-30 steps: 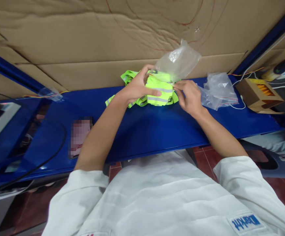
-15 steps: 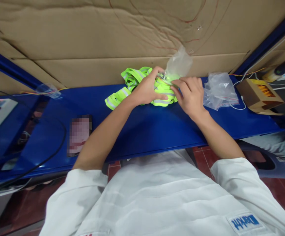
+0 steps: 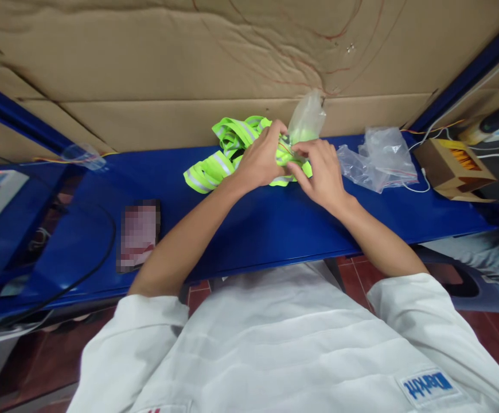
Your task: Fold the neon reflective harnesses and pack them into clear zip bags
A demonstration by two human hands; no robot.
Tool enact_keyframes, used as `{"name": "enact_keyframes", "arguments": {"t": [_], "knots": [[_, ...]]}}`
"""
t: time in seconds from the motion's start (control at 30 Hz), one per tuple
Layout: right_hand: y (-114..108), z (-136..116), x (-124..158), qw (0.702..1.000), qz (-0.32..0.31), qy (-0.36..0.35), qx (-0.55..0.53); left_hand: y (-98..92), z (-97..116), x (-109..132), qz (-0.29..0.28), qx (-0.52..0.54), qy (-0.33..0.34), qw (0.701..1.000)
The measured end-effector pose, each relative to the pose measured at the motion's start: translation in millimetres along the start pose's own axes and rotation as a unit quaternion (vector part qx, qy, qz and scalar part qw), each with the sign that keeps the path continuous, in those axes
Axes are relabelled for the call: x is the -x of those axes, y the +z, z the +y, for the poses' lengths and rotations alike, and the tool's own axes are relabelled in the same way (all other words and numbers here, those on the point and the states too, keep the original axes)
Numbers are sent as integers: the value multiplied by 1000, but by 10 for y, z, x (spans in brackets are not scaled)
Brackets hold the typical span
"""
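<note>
A bundle of neon-yellow reflective strap point(image 3: 236, 135) with silver stripes lies on the blue table. Part of it sits inside a clear plastic bag point(image 3: 308, 117), whose closed end points toward the cardboard behind and whose mouth faces me. My left hand point(image 3: 261, 160) is closed around the strap at the bag's mouth, its fingers curled over the top. On the other side, my right hand point(image 3: 322, 172) is closed on the bag's edge, thumb and index finger close together. The fingers partly hide the bag's mouth.
More clear zip bags point(image 3: 385, 160) lie to the right, beside an open cardboard box point(image 3: 456, 169) and a white cable. A phone point(image 3: 138, 235) with a blurred screen rests near my left forearm. Cardboard point(image 3: 146, 126) stands along the back edge; a black cable crosses the left side.
My right hand has moved left, closer to my left hand. The bag's upright end has tilted and shrunk a little to the left, while the loose strap end stays put.
</note>
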State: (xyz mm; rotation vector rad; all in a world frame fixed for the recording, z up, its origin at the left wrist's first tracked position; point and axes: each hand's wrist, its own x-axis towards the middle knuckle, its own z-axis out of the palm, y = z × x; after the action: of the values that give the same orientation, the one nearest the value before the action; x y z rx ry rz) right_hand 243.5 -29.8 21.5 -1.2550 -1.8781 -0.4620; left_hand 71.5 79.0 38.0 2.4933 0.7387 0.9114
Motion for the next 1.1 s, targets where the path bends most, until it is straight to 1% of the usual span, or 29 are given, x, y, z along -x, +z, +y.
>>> {"name": "enact_keyframes", "arguments": {"t": [0.13,0.23,0.33,0.43,0.53,0.63,0.73,0.77,0.83,0.87,0.9,0.93,1.03,1.1], "knots": [[19,-39,-17,998,20,10,-50,100,7,10,-2,20,6,1000],[30,3,-6,997,23,-19,-68,101,19,-5,-4,30,-12,999],[43,39,17,997,5,-66,-40,82,44,-15,-5,65,-32,997],[66,37,44,994,0,-105,-15,76,73,-2,-10,68,-58,996],[87,-2,58,989,13,-145,11,78,80,23,-11,81,-68,994],[50,-44,46,988,30,-152,12,84,58,32,-29,156,-61,985],[-61,-60,15,992,67,-109,-6,75,51,13,-32,242,-64,968],[-103,-60,4,992,92,-81,-3,65,60,5,-26,269,-62,961],[-165,-59,-14,987,161,-28,4,37,92,-9,-13,316,-50,947],[-180,-58,-21,982,186,-9,-1,22,110,-13,-5,337,-39,941],[-182,-59,-25,980,196,8,-11,11,127,-15,2,358,-28,933],[-173,-60,-27,980,195,25,-19,4,139,-17,8,378,-18,926],[-93,-68,-15,985,148,74,-44,10,148,-24,9,412,-8,911],[-15,-75,3,981,147,97,-83,24,149,-31,28,390,-1,920]]}}
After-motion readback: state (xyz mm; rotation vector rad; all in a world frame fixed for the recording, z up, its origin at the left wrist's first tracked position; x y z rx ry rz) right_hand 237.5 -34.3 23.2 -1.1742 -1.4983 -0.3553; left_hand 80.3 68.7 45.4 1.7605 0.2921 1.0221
